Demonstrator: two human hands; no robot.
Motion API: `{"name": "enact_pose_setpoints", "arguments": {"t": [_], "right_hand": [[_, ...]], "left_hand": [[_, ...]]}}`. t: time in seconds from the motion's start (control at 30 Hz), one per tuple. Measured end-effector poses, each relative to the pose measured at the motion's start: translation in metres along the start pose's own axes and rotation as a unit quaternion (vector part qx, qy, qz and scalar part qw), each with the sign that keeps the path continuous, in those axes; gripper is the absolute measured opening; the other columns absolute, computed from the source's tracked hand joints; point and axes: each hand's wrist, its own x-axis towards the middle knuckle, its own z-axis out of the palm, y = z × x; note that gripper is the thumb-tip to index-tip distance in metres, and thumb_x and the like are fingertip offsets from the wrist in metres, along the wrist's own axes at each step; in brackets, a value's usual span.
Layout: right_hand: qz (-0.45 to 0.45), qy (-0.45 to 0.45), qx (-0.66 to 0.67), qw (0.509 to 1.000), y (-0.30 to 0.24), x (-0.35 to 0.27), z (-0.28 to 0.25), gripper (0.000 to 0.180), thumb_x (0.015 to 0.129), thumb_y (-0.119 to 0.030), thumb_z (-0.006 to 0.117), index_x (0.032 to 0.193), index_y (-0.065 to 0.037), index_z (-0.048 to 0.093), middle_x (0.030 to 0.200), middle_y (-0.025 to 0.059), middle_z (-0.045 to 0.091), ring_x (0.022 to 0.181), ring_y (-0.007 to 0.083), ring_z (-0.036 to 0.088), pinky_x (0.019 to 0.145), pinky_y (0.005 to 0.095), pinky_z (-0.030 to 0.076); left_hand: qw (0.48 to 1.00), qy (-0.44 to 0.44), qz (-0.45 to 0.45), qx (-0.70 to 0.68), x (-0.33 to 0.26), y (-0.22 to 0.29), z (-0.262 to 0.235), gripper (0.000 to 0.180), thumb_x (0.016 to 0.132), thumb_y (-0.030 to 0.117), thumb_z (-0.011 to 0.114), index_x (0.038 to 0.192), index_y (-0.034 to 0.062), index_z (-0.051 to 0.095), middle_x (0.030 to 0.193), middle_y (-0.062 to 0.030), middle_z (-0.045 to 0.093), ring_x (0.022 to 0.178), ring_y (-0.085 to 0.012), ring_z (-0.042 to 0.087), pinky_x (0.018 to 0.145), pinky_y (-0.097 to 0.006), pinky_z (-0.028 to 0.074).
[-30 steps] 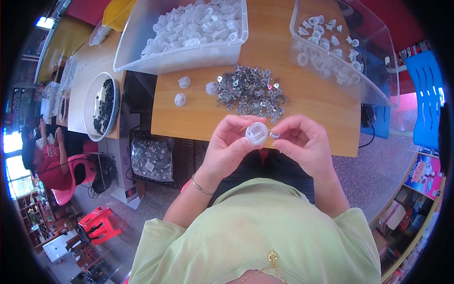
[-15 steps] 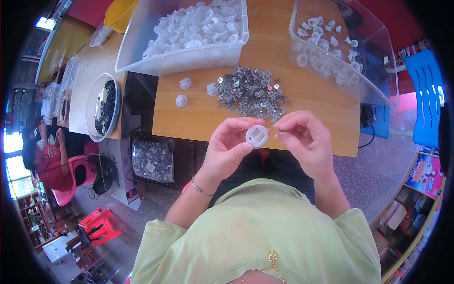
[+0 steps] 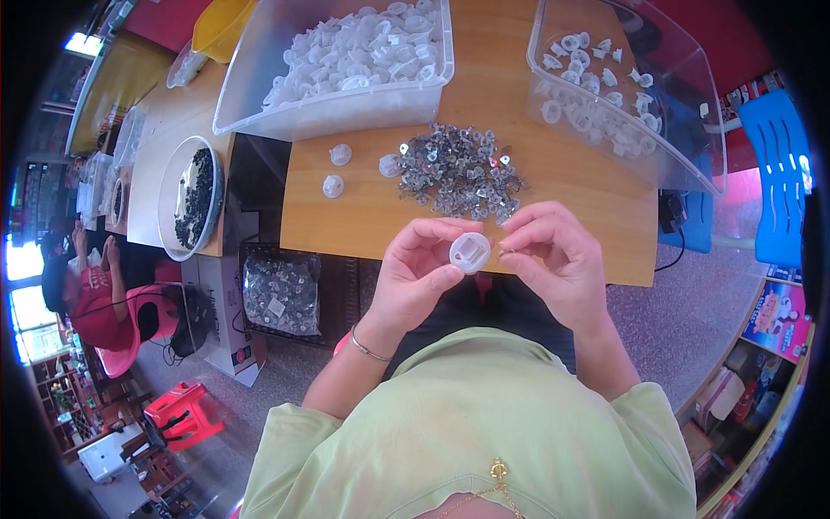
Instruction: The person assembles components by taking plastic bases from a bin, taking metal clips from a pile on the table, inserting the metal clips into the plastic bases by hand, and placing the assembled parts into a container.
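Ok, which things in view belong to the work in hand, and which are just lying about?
Apparently in use:
white round piece, in the left hand
tiny part, too small to identify, in the right hand
pile of metal parts
clear tub of white pieces

Apparently lying about:
red stool
yellow container
blue chair

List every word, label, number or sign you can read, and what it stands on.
Pink-and-blue poster, right: lettering, not copied here.
Pale box, left: printed letters, not copied here.
Label on the bag of small parts: too small to read.
Red shirt, far left: print, too blurred to read.
White round part in the left hand: nothing legible.
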Motion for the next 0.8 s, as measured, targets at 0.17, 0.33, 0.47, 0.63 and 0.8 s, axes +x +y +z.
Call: {"name": "enact_pose_setpoints", "arguments": {"t": [0.17, 0.33, 0.47, 0.63, 0.8], "right_hand": [[-0.002, 0.008, 0.003, 1.0, -0.001, 0.0, 0.0, 0.014, 0.077, 0.008, 0.064, 0.089, 0.002, 0.062, 0.092, 0.007, 0.058, 0.083, 0.0123, 0.059, 0.075, 0.0241, 0.051], [0.028, 0.002, -0.018, 0.999, -0.004, 0.0, -0.001, 0.012, 0.077, 0.007, 0.064, 0.089, 0.002, 0.061, 0.093, 0.0077, 0.057, 0.084, 0.0122, 0.059, 0.075, 0.0242, 0.051], [0.019, 0.008, -0.006, 1.0, 0.002, 0.001, -0.001, 0.013, 0.077, 0.006, 0.064, 0.089, 0.002, 0.061, 0.094, 0.0077, 0.056, 0.085, 0.0127, 0.059, 0.076, 0.0241, 0.051], [0.02, -0.009, -0.009, 1.0, 0.005, 0.001, -0.004, 0.016, 0.075, 0.011, 0.064, 0.087, 0.003, 0.061, 0.097, 0.0088, 0.053, 0.088, 0.0138, 0.056, 0.077, 0.0239, 0.049], [0.001, 0.002, -0.01, 1.0, 0.009, 0.001, -0.002, 0.014, 0.075, 0.007, 0.066, 0.088, 0.0, 0.065, 0.094, 0.0066, 0.055, 0.08, 0.0109, 0.057, 0.067, 0.0213, 0.048]], "left_hand": [[1.0, -0.004, 0.005, 0.004, 0.0, -0.001, -0.001, 0.03, 0.08, 0.0, 0.063, 0.108, 0.0033, 0.051, 0.121, -0.0154, 0.053, 0.11, -0.0211, 0.054, 0.096, -0.036, 0.043], [1.0, 0.0, -0.006, -0.023, 0.0, 0.002, 0.003, 0.026, 0.084, 0.003, 0.06, 0.109, 0.0024, 0.05, 0.121, -0.0181, 0.053, 0.111, -0.0213, 0.054, 0.097, -0.037, 0.042], [0.999, -0.003, -0.018, -0.048, 0.001, 0.002, 0.004, 0.026, 0.086, 0.003, 0.057, 0.11, 0.0015, 0.05, 0.122, -0.0195, 0.053, 0.111, -0.0217, 0.054, 0.097, -0.037, 0.042], [0.999, -0.009, -0.015, -0.042, 0.002, 0.0, 0.001, 0.031, 0.084, 0.001, 0.059, 0.114, 0.0002, 0.051, 0.123, -0.0189, 0.053, 0.111, -0.0214, 0.054, 0.097, -0.037, 0.042], [1.0, -0.02, -0.004, 0.016, 0.003, -0.001, 0.0, 0.036, 0.08, -0.003, 0.06, 0.116, -0.0015, 0.054, 0.122, -0.0151, 0.053, 0.11, -0.0198, 0.053, 0.097, -0.035, 0.042]]}}
